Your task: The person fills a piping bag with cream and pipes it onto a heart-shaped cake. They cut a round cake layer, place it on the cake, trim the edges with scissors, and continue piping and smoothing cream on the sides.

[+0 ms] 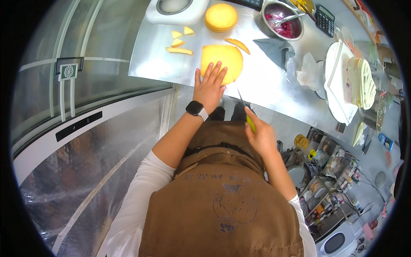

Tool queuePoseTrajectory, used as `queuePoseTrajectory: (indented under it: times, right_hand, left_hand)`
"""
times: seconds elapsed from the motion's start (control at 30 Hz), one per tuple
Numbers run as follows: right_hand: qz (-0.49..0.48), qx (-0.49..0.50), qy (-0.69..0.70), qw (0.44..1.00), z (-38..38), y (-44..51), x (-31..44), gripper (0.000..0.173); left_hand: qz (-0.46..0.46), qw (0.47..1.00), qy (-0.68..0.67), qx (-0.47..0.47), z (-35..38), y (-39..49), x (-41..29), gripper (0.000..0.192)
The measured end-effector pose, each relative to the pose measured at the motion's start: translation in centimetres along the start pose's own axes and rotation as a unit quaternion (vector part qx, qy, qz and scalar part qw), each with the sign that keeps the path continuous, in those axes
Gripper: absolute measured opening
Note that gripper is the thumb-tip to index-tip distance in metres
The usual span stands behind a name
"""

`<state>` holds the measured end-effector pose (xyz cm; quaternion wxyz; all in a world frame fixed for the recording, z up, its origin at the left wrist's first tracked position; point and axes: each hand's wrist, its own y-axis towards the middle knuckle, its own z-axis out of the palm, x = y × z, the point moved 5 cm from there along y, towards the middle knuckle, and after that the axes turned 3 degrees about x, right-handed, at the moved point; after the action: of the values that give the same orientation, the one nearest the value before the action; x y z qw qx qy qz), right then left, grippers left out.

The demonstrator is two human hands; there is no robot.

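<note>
A yellow sponge cake layer point(221, 57) lies at the near edge of the metal table, its left side cut straight. My left hand point(210, 84) is spread flat on top of it and holds it down. In my right hand point(261, 133) is a knife with a green handle point(250, 123). Its thin blade point(240, 94) reaches toward the cake's near right edge, where a cut line shows. A curved cake strip point(238, 45) lies just beyond the layer's right side. Cake offcuts point(177, 42) and a straight strip point(179, 51) lie to the left.
Round sponge layers point(221, 16) sit stacked behind, by a white appliance point(176, 11). A steel bowl point(282, 21) holds pink cubes and a spoon. A grey cloth point(276, 49) lies right, before a cream-covered cake point(361, 83) on a turntable. A crowded shelf rack point(324, 180) stands lower right.
</note>
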<state>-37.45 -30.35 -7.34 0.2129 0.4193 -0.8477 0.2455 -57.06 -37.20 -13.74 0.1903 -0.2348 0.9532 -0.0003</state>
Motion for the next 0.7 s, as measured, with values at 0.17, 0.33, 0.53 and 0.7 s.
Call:
queuePoseTrajectory:
  times: [0.17, 0.33, 0.53, 0.7]
  right_hand:
    - [-0.031, -0.034, -0.046, 0.998, -6.7, 1.4, -2.2, 0.037]
    - [-0.063, -0.009, -0.159, 0.985, -9.4, 5.7, -3.3, 0.03]
    - [-0.104, 0.016, -0.177, 0.979, -9.3, 9.4, -4.0, 0.022]
    - [-0.147, 0.033, -0.174, 0.973, -9.3, 11.3, -4.3, 0.022]
  left_hand:
    - [-0.025, 0.999, -0.029, -0.036, -0.3, 0.1, -0.3, 0.062]
    - [-0.049, 0.996, -0.058, -0.051, -0.5, 0.2, -0.6, 0.064]
    - [-0.071, 0.991, -0.071, -0.087, -0.8, 0.6, -1.6, 0.061]
    - [-0.09, 0.988, -0.081, -0.094, -0.6, 1.3, -2.4, 0.057]
